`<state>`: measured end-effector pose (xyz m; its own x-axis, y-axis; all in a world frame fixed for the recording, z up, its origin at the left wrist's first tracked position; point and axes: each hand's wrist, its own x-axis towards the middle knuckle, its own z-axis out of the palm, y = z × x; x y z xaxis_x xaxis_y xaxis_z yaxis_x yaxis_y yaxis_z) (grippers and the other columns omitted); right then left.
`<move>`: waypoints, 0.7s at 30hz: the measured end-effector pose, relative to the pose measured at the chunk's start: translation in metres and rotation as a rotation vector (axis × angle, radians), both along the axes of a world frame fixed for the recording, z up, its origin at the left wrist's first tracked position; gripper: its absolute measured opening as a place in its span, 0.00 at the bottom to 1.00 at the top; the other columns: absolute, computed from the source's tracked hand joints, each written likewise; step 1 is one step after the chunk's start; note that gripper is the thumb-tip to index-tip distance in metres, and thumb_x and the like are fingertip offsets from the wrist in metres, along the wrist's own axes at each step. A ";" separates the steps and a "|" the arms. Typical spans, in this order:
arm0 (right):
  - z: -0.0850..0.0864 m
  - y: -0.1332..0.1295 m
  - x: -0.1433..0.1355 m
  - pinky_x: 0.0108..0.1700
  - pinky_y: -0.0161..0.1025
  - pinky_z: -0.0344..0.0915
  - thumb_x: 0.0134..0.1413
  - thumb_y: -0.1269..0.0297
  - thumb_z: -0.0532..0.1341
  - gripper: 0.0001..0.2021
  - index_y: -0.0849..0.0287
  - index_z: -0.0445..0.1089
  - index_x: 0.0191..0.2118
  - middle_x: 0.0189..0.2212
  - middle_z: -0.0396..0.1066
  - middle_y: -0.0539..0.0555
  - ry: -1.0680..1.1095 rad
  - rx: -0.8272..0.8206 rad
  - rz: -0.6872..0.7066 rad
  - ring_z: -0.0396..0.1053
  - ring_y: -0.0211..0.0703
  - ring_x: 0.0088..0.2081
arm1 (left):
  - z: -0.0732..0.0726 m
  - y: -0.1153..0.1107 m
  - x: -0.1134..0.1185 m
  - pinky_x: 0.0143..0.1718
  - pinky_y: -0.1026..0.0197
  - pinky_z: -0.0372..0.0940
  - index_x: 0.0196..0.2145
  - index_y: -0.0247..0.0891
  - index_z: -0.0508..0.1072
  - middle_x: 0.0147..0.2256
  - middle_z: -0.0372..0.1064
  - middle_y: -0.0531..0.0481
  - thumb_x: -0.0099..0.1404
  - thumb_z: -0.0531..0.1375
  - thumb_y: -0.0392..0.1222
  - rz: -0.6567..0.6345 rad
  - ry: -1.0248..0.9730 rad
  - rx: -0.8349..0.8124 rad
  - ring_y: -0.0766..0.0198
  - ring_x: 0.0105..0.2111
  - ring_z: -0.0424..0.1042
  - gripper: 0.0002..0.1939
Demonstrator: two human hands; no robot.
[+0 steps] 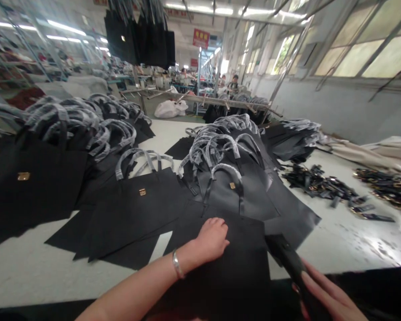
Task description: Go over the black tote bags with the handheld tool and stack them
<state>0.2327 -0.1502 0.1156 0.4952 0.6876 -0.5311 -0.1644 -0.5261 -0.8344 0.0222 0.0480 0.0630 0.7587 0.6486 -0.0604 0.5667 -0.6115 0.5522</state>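
My left hand (211, 238), with a silver bracelet at the wrist, is closed and rests on a flat black bag panel (240, 267) in front of me. Its fingers curl under, so whatever is in them is hidden. At the lower right my right hand (324, 290) is wrapped round a long black hand-held tool (294, 263). The tool's broad end points up and left, close to the panel's right edge; its exact kind does not show. Beyond my left hand lie black bag pieces (234, 191) with plastic-wrapped handles and small gold clasps.
More black bag pieces (36, 178) are piled on the left of the white table (23, 276). Small black straps (324, 185) with gold hardware lie in heaps on the right, near beige cloth (364, 151). Black pieces (138, 40) hang overhead. A metal rail (207, 99) stands behind.
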 end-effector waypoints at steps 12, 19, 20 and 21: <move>-0.008 0.082 -0.029 0.14 0.32 0.63 0.54 0.50 0.60 0.35 0.59 0.52 0.64 0.22 0.72 0.50 0.032 -0.090 0.283 0.68 0.39 0.15 | -0.045 -0.028 -0.027 0.65 0.49 0.43 0.56 0.35 0.61 0.63 0.49 0.39 0.66 0.54 0.50 -0.015 -0.074 0.256 0.54 0.64 0.46 0.25; -0.017 0.073 -0.013 0.13 0.34 0.64 0.54 0.48 0.59 0.37 0.60 0.48 0.64 0.22 0.73 0.50 0.125 -0.165 0.321 0.68 0.41 0.14 | -0.041 -0.028 -0.029 0.65 0.50 0.42 0.56 0.35 0.61 0.62 0.51 0.40 0.66 0.54 0.50 -0.026 -0.109 0.234 0.55 0.64 0.47 0.25; -0.017 0.076 -0.015 0.14 0.34 0.64 0.53 0.48 0.60 0.38 0.60 0.48 0.64 0.22 0.73 0.50 0.113 -0.152 0.310 0.68 0.41 0.15 | -0.041 -0.028 -0.029 0.65 0.50 0.42 0.56 0.35 0.61 0.62 0.51 0.40 0.66 0.54 0.50 -0.028 -0.109 0.236 0.54 0.64 0.47 0.25; -0.015 0.081 -0.018 0.14 0.34 0.64 0.51 0.48 0.61 0.39 0.61 0.50 0.64 0.22 0.73 0.50 0.080 -0.127 0.294 0.68 0.41 0.15 | -0.042 -0.028 -0.029 0.65 0.50 0.42 0.56 0.34 0.61 0.62 0.51 0.39 0.66 0.54 0.50 -0.031 -0.108 0.239 0.54 0.64 0.47 0.25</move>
<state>0.2147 -0.0688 0.1003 0.2389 0.7203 -0.6512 -0.0524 -0.6601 -0.7494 -0.0068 0.0203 0.0214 0.7718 0.6114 0.1744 0.4914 -0.7477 0.4467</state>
